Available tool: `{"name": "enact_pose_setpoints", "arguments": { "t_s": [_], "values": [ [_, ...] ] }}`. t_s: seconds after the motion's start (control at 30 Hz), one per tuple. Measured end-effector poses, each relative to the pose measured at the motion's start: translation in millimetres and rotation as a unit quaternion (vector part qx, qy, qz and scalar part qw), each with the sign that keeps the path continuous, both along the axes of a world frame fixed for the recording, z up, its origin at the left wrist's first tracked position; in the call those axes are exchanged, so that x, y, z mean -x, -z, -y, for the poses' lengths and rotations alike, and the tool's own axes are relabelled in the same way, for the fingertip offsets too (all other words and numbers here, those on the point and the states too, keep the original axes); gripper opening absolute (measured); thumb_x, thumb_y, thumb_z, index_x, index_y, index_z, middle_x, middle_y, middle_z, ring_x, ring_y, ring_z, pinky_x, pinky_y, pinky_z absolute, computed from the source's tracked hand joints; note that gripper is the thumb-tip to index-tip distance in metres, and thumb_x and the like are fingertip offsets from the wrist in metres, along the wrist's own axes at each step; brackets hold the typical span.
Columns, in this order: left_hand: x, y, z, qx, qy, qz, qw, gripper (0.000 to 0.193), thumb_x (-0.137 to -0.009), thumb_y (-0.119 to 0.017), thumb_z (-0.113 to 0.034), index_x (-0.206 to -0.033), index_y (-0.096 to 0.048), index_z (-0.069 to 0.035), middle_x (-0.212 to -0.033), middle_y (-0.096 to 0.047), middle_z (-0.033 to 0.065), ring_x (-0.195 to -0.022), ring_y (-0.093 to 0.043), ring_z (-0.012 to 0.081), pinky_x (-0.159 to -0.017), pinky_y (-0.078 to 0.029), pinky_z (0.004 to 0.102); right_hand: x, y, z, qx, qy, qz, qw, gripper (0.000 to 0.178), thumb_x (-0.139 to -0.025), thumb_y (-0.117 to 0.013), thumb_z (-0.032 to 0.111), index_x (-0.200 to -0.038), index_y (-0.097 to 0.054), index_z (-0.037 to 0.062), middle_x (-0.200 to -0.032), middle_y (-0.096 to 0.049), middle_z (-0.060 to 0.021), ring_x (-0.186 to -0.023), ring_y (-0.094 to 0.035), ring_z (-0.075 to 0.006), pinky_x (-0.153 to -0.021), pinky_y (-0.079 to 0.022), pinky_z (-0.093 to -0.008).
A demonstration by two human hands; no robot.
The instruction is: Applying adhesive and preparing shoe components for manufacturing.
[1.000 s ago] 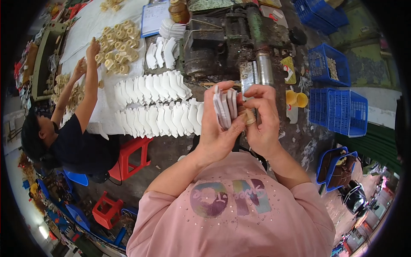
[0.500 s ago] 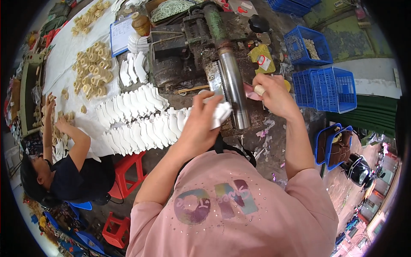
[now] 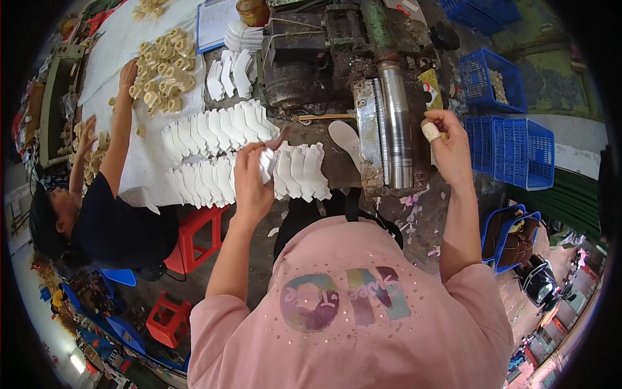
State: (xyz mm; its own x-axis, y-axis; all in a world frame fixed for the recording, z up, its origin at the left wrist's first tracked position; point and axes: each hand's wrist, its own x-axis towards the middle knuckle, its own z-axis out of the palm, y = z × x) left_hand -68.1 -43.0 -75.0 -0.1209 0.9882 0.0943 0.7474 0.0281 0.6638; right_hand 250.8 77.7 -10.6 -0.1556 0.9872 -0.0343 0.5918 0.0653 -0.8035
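Note:
My left hand (image 3: pixel 253 185) is closed on a white curved piece (image 3: pixel 266 165) above the near row of similar white pieces (image 3: pixel 207 182). A thin reddish strip (image 3: pixel 282 137) shows just beyond its fingers; whether I hold it is unclear. To the right of the upright-looking steel cylinder (image 3: pixel 396 123), my right hand (image 3: pixel 453 152) is raised with curled fingers. A small cream cylinder (image 3: pixel 431 131) shows at its thumb side, held or worn on the thumb, I cannot tell which. Between the white rows and the machine lies a flat white sole-shaped piece (image 3: pixel 345 137).
A dark, greasy machine (image 3: pixel 295 65) carries the cylinder. Beige ring-like parts (image 3: pixel 170 71) are heaped on a white sheet, where a co-worker's arm (image 3: pixel 120 129) reaches in. Blue crates (image 3: pixel 521 152) stand at right, and red stools (image 3: pixel 197 240) at lower left.
My left hand has moved left from beside the cylinder to the near white row, carrying the white piece. My right hand has drawn away from the cylinder's side. The view has shifted.

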Motion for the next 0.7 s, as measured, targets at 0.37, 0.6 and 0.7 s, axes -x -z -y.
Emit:
{"name": "enact_pose_setpoints", "arguments": {
  "t_s": [0.37, 0.6, 0.7],
  "values": [
    [-16, 61, 48, 0.193, 0.269, -0.118, 0.936, 0.053, -0.062, -0.059, 0.006, -0.113, -0.053, -0.005, -0.112, -0.050, 0.0118, -0.100, -0.052, 0.0290, -0.082, -0.043, 0.0390, 6, -2, -2, -0.024, 0.035, -0.018, 0.999, 0.019, -0.084, -0.057, 0.002, -0.104, -0.057, 0.0017, -0.088, -0.063, -0.0066, -0.084, -0.060, -0.0144, -0.079, -0.046, -0.0266],
    [-12, -22, 1, 0.212, 0.048, 0.445, 0.869, 0.048, -0.069, -0.065, -0.003, -0.115, -0.053, -0.003, -0.097, -0.055, 0.0068, -0.094, -0.055, 0.0160, -0.081, -0.046, 0.0308, 38, -37, 23, -0.073, -0.044, -0.095, 0.992, 0.015, -0.079, -0.058, -0.001, -0.094, -0.058, 0.0020, -0.088, -0.061, -0.0082, -0.080, -0.059, -0.0182, -0.074, -0.046, -0.0286],
    [-40, -59, -18, 0.123, 0.021, 0.645, 0.754, 0.051, -0.073, -0.068, -0.011, -0.118, -0.049, 0.000, -0.108, -0.053, 0.0068, -0.095, -0.054, 0.0144, -0.082, -0.047, 0.0294, 76, -41, 37, -0.155, -0.171, -0.065, 0.971, 0.017, -0.072, -0.061, 0.001, -0.088, -0.059, 0.0055, -0.093, -0.055, -0.0076, -0.091, -0.050, -0.0291, -0.080, -0.039, -0.0395]
  ]
}}
